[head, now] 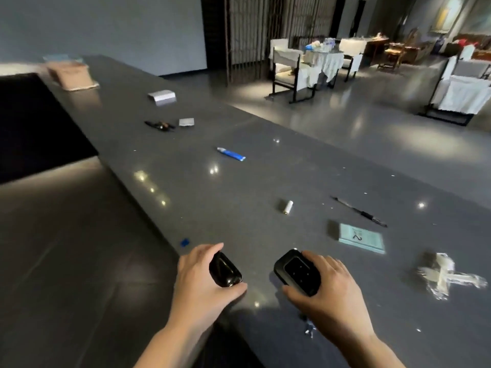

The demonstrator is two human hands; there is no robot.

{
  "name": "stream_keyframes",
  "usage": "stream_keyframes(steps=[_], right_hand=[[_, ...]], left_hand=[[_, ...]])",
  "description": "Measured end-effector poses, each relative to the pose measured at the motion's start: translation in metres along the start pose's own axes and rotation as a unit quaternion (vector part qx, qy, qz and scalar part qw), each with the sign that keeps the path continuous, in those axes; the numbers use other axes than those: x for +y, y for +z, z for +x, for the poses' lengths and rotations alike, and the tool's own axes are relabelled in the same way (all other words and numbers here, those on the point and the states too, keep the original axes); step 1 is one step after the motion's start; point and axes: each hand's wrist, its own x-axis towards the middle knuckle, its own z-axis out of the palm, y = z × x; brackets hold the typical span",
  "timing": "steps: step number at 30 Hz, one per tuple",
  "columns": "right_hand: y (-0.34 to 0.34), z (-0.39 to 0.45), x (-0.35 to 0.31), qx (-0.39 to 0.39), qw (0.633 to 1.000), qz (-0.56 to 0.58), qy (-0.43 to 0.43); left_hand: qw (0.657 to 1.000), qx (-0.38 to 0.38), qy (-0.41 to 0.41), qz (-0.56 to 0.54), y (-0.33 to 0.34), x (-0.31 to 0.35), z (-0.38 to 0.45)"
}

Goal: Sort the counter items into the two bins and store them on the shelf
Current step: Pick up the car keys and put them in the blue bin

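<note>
Dark grey stone counter (239, 123) runs away from you toward 11 o'clock, its left edge dropping to a dim floor and its right edge bordering an open hall with covered chairs (292, 73) at 1 o'clock. Your left hand (202, 280) sits just beside that left edge, fingers and thumb curled round a glossy black oval case (225, 270). Your right hand (326, 285) grips a black rectangular device (296, 272), fingers wrapped over its far side, thumb along its near side; the two hands stay apart with bare counter between them. Ahead at 12 o'clock lie a small white cylinder (287, 207) and, farther off, a blue tube (231, 154). At 2 o'clock rest a pale green card (362, 237) and a slim dark pen (358, 211); at 3 o'clock, crumpled clear wrapping (443, 274). Far up the counter sit a silver box (162, 97), a small grey packet (186, 121), a dark tangled item (159, 125) and a blurred pink bundle (71, 74).
</note>
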Motion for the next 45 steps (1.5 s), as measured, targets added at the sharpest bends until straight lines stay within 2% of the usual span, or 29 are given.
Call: stream_keyframes(steps=[8, 13, 17, 25, 30, 35, 40, 45], right_hand=[[0.121, 0.059, -0.159, -0.05, 0.994, 0.059, -0.074], [0.198, 0.098, -0.259, -0.058, 0.987, 0.1, -0.109], [0.237, 0.121, -0.316, -0.065, 0.984, 0.093, -0.139], [0.318, 0.192, -0.404, -0.104, 0.97, 0.086, -0.201], [0.375, 0.259, -0.454, -0.118, 0.956, 0.108, -0.245], [0.419, 0.342, -0.51, -0.127, 0.945, 0.141, -0.267], [0.459, 0.415, -0.57, -0.135, 0.93, 0.142, -0.311], [0.499, 0.468, -0.614, -0.149, 0.926, 0.14, -0.319]], left_hand=[[0.994, 0.078, -0.074, -0.005, -0.141, -0.134, 0.035], [0.982, 0.144, -0.11, 0.046, -0.225, -0.216, 0.059], [0.976, 0.149, -0.128, 0.092, -0.277, -0.26, 0.073], [0.958, 0.21, -0.177, 0.086, -0.34, -0.333, 0.134], [0.947, 0.242, -0.186, 0.105, -0.377, -0.381, 0.204], [0.947, 0.215, -0.192, 0.14, -0.415, -0.421, 0.281], [0.94, 0.248, -0.198, 0.128, -0.446, -0.454, 0.358], [0.939, 0.254, -0.206, 0.108, -0.463, -0.5, 0.409]])
